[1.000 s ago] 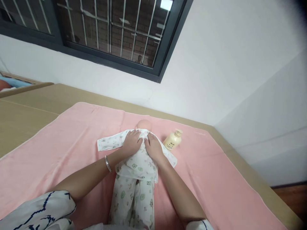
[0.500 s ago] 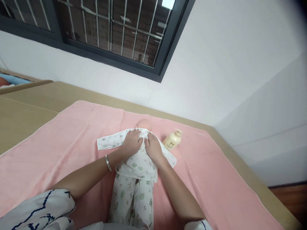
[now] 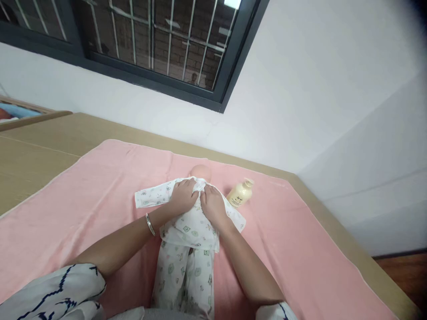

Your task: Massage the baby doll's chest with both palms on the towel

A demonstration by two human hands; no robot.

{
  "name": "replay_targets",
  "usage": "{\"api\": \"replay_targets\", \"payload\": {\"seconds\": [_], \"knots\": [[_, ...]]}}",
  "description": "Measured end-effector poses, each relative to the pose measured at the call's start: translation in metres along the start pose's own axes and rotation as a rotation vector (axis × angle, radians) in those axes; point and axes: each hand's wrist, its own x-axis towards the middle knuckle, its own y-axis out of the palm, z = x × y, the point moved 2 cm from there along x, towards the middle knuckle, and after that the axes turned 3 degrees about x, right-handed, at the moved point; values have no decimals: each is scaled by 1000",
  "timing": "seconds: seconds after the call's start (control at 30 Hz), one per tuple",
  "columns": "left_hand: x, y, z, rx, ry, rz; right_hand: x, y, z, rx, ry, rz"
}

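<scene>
A baby doll in a white printed top (image 3: 191, 229) and matching trousers (image 3: 170, 271) lies stretched out in front of me. Its smooth bald head (image 3: 200, 171) points away from me; whether it lies face up I cannot tell. My left hand (image 3: 183, 195), below a silver bangle (image 3: 150, 224), rests flat on the left side of the doll's upper body. Across from it, my right hand (image 3: 212, 205) lies flat on the right side. Both hands are open, fingers extended over the cloth and pointing toward the head. One sleeve (image 3: 151, 197) stretches out to the left.
Under the doll spreads a pink blanket (image 3: 116, 178) on a wooden surface (image 3: 43, 153). A pale yellow pump bottle (image 3: 240, 194) is beside the doll's right-hand sleeve. Behind are a white wall (image 3: 300, 80) and a dark-framed barred window (image 3: 220, 100).
Both hands stay on the doll's upper body, with barely any shift. The view has moved very slightly.
</scene>
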Motion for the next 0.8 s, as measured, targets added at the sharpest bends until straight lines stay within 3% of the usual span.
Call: {"api": "replay_targets", "payload": {"seconds": [0.27,0.5,0.8], "knots": [[0,-5,-2,-8,-6,17,0,2,-2,51,12,-4],[-10,-3,-12,60,53,-40,5,1,-10,173,65,35],[6,-7,6,-22,86,28,-11,-14,21,73,49,95]]}}
